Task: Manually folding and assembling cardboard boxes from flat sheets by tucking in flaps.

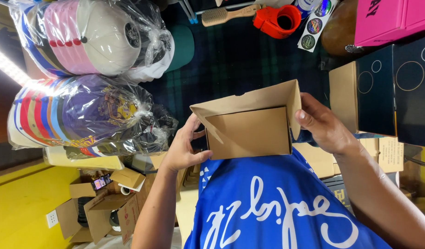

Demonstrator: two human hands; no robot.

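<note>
brown cardboard box [249,124] sits at the centre of the frame, held up between both hands over a blue shirt with white lettering [277,207], its flaps standing partly unfolded along the top and the right side. left hand [184,147] grips the box's lower left corner, fingers curled against the left flap and thumb pressed to the front panel. right hand [324,125] closes on the right flap, thumb on the inner face and fingers wrapped behind it. in the upper left of the frame two clear plastic bags of stacked caps [83,74] lie one above the other on a dark plaid cloth [240,55]. along the top edge lie a wooden brush [226,14], a red tape dispenser [278,20] and a strip of round stickers [314,25]. a pink box [392,18] fills the upper right corner, with dark boxes marked with circles [392,87] just below it. opened cardboard boxes [97,207] lie on the yellow floor [18,212] at lower left.
</note>
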